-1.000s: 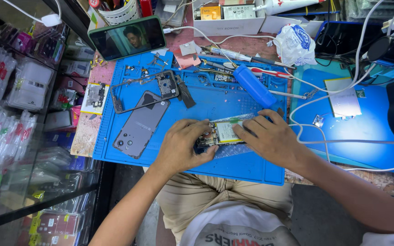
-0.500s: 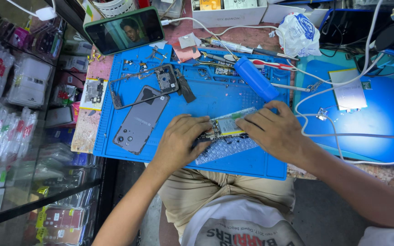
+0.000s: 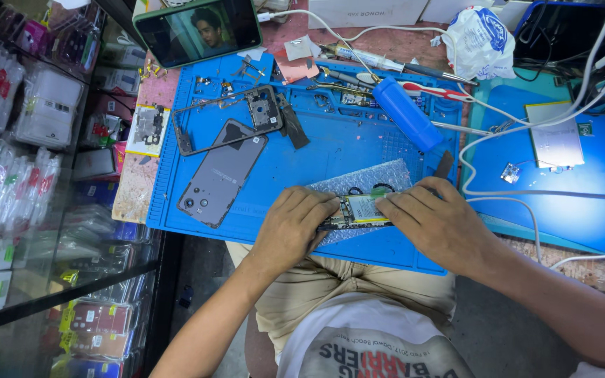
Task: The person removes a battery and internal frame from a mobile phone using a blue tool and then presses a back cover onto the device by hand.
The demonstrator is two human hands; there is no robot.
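The fingers of the left hand (image 3: 292, 231) are curled down and pinch the near-left end of an opened phone body (image 3: 360, 210), whose green board and small parts show between the two hands; the fingertips of the right hand (image 3: 435, 224) are closed against its right end, flat and pressing rather than wrapped around it. The opened phone body lies on a piece of bubble wrap (image 3: 372, 178) near the front edge of the blue work mat (image 3: 330, 143), just above the person's lap. To do this well, I judge that both hands should keep the body flat on the wrap and press only on its frame, not on the board (the exposed parts look delicate), with small, even finger moves. Further out, a grey back cover (image 3: 222, 171) lies face down to the left, touching a bare phone frame (image 3: 229, 115) above it. A blue cylindrical tool (image 3: 407, 113) lies tilted on the mat behind the right hand, with tweezers and loose screws near the far edge. A phone with a lit screen (image 3: 197, 29) leans at the back, and white cables (image 3: 526, 133) cross a second blue mat (image 3: 582, 189) on the right.
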